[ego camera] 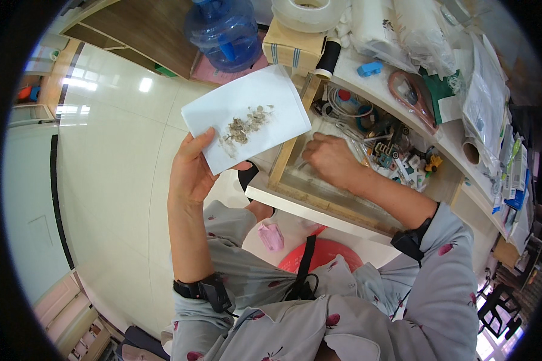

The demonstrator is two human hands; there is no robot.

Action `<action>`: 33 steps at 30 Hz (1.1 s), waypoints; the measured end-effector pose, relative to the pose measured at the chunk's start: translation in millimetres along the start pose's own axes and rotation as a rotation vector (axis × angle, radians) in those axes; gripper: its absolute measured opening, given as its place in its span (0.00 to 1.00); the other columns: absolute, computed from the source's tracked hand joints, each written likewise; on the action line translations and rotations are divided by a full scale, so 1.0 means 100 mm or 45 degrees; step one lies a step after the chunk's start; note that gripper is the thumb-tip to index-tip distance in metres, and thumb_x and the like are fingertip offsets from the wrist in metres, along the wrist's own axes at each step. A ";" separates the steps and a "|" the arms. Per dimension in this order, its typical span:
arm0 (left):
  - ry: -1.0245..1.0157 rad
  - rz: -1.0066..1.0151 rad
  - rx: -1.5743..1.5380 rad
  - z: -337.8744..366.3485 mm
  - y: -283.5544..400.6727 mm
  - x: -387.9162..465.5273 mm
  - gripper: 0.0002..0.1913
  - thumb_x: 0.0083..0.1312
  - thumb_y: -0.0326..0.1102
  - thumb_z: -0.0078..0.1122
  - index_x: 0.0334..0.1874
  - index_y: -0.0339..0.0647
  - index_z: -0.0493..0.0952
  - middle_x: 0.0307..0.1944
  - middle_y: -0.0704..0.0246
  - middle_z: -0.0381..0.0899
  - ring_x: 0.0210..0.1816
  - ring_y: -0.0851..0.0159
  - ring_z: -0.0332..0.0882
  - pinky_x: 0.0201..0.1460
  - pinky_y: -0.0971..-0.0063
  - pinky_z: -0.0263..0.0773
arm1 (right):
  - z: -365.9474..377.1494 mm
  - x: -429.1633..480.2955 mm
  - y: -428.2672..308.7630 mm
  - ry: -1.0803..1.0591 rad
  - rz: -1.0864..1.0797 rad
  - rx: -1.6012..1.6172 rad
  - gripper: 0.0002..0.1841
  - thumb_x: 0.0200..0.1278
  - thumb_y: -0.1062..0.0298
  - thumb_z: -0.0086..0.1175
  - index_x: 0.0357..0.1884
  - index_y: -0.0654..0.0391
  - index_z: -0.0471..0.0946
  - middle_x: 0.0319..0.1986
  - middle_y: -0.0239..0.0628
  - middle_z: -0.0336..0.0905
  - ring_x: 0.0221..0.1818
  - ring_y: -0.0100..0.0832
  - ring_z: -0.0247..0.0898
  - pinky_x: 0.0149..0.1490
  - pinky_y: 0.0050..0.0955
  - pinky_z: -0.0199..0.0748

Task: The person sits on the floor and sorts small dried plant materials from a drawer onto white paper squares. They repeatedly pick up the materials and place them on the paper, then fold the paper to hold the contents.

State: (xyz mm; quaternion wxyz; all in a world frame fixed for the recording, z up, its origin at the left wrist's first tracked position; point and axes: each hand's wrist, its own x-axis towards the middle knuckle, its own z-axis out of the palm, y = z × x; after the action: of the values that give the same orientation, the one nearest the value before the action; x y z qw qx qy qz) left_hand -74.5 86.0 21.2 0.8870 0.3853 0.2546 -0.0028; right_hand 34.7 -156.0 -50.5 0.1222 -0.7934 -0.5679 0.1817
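Observation:
My left hand [196,167] grips the lower left edge of a folded sheet of white paper [262,90], thumb on top. A small heap of grey-brown dust and debris [244,126] lies on the paper. Inside an open wooden drawer [325,206], at its left part, is my right hand [327,158], its fingers bent down near the bottom; whether they pinch anything is hidden. To the right of that hand the drawer holds coiled cables [343,101], small toy parts [384,155] and a yellow toy vehicle [433,163].
Above the drawer, the desktop carries a cardboard box [293,43], a tape roll [309,13], a black thread spool [329,58], scissors [411,97] and plastic bags. A blue water jug [226,36] stands behind the paper. Below the drawer are a pink packet [271,237] and a red round object [343,255].

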 end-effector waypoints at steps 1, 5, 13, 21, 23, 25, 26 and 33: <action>-0.007 0.000 -0.012 0.00 0.01 0.00 0.24 0.66 0.33 0.49 0.61 0.32 0.58 0.51 0.50 0.73 0.46 0.49 0.79 0.33 0.54 0.84 | 0.02 0.01 -0.04 -0.018 -0.046 0.007 0.12 0.37 0.76 0.55 0.29 0.58 0.78 0.29 0.36 0.75 0.40 0.38 0.69 0.44 0.34 0.73; -0.005 -0.004 -0.019 0.01 0.01 0.00 0.24 0.66 0.33 0.48 0.61 0.32 0.58 0.51 0.50 0.73 0.46 0.49 0.79 0.33 0.54 0.84 | 0.04 0.03 -0.07 0.060 -0.018 0.083 0.10 0.36 0.76 0.55 0.28 0.59 0.77 0.28 0.37 0.75 0.39 0.39 0.69 0.43 0.34 0.73; 0.004 0.006 -0.009 0.00 0.00 -0.02 0.23 0.66 0.33 0.49 0.61 0.33 0.59 0.52 0.51 0.73 0.47 0.50 0.79 0.33 0.54 0.84 | 0.04 0.00 -0.05 -0.011 0.080 0.149 0.08 0.39 0.76 0.54 0.26 0.59 0.78 0.28 0.40 0.77 0.40 0.42 0.72 0.42 0.38 0.72; -0.041 -0.001 -0.021 0.00 0.01 0.00 0.24 0.66 0.34 0.49 0.62 0.32 0.59 0.51 0.51 0.73 0.47 0.51 0.79 0.34 0.53 0.84 | 0.11 -0.05 0.01 -0.092 0.151 0.104 0.06 0.46 0.73 0.52 0.28 0.59 0.77 0.23 0.46 0.77 0.35 0.47 0.74 0.38 0.44 0.72; -0.009 0.004 -0.003 0.00 0.01 -0.02 0.24 0.66 0.34 0.49 0.62 0.32 0.59 0.51 0.51 0.73 0.47 0.51 0.79 0.33 0.54 0.84 | 0.14 -0.03 0.00 -0.126 0.130 0.036 0.06 0.49 0.72 0.52 0.29 0.59 0.77 0.23 0.47 0.77 0.35 0.47 0.75 0.37 0.45 0.72; 0.004 0.007 0.008 0.00 0.00 -0.02 0.24 0.66 0.34 0.50 0.61 0.32 0.59 0.51 0.51 0.73 0.47 0.51 0.79 0.33 0.54 0.84 | 0.15 -0.03 -0.01 -0.118 0.157 0.092 0.05 0.50 0.71 0.52 0.29 0.59 0.77 0.24 0.48 0.77 0.33 0.48 0.76 0.37 0.45 0.72; 0.007 0.007 0.011 0.00 0.00 -0.02 0.24 0.66 0.34 0.50 0.62 0.32 0.59 0.51 0.51 0.73 0.47 0.51 0.79 0.33 0.54 0.84 | 0.14 -0.03 -0.02 -0.128 0.176 0.120 0.05 0.51 0.71 0.52 0.28 0.59 0.77 0.24 0.49 0.78 0.33 0.48 0.76 0.37 0.46 0.72; -0.014 0.010 -0.007 0.00 0.01 -0.02 0.24 0.66 0.34 0.49 0.62 0.32 0.58 0.51 0.51 0.73 0.47 0.51 0.79 0.33 0.53 0.84 | 0.14 -0.02 -0.02 -0.158 0.163 0.220 0.07 0.54 0.67 0.53 0.26 0.60 0.77 0.25 0.49 0.78 0.32 0.49 0.76 0.38 0.45 0.72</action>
State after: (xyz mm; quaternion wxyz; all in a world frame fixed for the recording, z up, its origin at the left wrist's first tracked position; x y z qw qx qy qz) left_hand -76.0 86.5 22.4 0.8895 0.3836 0.2482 -0.0008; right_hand 26.5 -157.2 -62.4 0.1429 -0.8018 -0.5048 0.2861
